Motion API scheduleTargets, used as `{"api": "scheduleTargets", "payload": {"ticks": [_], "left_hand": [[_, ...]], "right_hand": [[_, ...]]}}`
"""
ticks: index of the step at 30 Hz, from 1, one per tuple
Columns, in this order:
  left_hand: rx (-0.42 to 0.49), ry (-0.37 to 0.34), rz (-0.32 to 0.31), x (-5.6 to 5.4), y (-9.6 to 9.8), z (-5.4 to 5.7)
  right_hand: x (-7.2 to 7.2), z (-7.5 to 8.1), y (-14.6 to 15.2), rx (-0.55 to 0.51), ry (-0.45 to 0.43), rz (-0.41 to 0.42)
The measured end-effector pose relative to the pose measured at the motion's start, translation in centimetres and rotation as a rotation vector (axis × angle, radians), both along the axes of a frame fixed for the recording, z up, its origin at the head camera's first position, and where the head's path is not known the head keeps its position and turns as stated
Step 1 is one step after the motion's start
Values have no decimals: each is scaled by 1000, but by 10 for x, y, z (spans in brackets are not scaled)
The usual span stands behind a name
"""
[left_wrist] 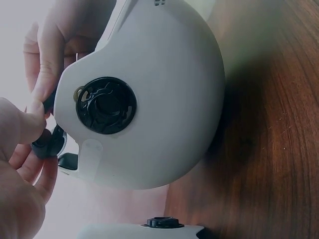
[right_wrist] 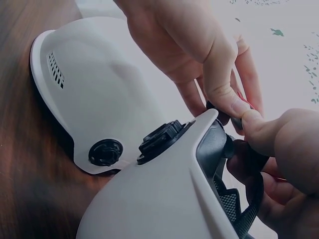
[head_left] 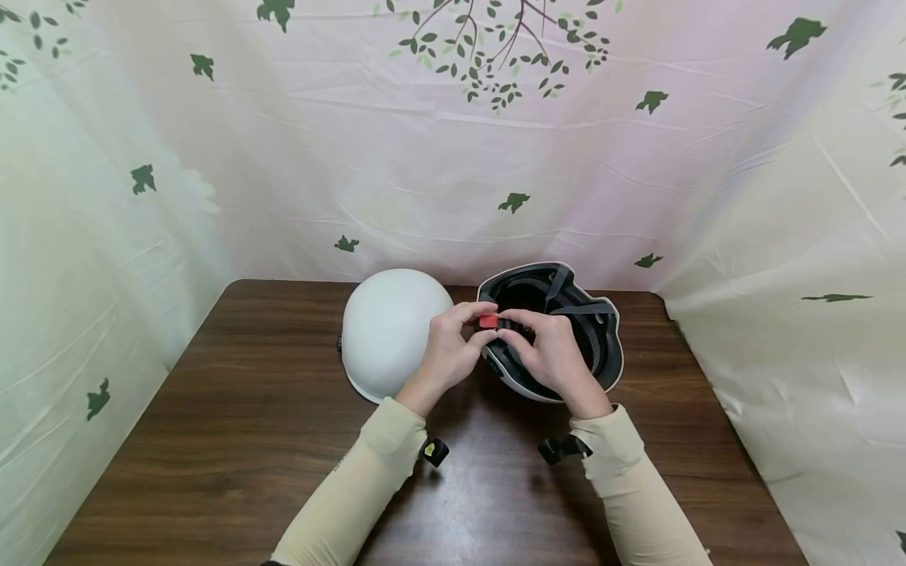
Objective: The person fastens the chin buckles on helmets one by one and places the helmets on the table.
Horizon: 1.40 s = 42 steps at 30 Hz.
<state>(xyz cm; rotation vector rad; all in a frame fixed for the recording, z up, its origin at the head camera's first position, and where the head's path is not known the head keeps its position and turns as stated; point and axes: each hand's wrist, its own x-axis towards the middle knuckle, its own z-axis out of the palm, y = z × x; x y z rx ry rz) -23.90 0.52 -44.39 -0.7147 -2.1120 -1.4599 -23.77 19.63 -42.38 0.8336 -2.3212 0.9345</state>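
A white helmet (head_left: 524, 387) lies upturned on the table, its black padded inside and straps showing. Over its left edge, my left hand (head_left: 447, 350) pinches a red and black chin-strap buckle (head_left: 488, 321) between thumb and fingers. My right hand (head_left: 554, 354) pinches the black strap end beside the buckle, and the fingertips of both hands nearly meet. In the right wrist view a black strap (right_wrist: 251, 209) runs down from the right fingers into the helmet. Fingers partly hide the buckle, and I cannot tell whether its halves are joined.
A second white helmet (head_left: 392, 330) rests dome up, just left of the upturned one. A round black knob (left_wrist: 106, 105) sits on the upturned helmet's side. The brown wooden table (head_left: 248, 440) ends at a pale curtain (head_left: 425, 173) printed with leaves and birds.
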Motion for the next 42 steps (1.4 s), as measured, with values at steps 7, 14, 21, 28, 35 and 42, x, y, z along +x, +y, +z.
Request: {"api": "scheduleTargets", "payload": {"ticks": [7, 14, 21, 28, 35, 42], "left_hand": [[-7, 12, 23, -1, 1, -2], [-13, 7, 20, -1, -1, -1], [-5, -20, -22, -2, -6, 1], [-15, -30, -23, -2, -8, 1], [7, -19, -42, -1, -7, 0], [6, 19, -77, -2, -7, -1]], "right_hand": [[0, -2, 0, -11, -17, -9], [-1, -2, 0, -26, -40, -7], [-1, 1, 6, -19, -71, 0], [-2, 1, 11, -13, -57, -23], [-2, -3, 11, -36, -10, -23], [-1, -5, 10, -33, 25, -4]]}}
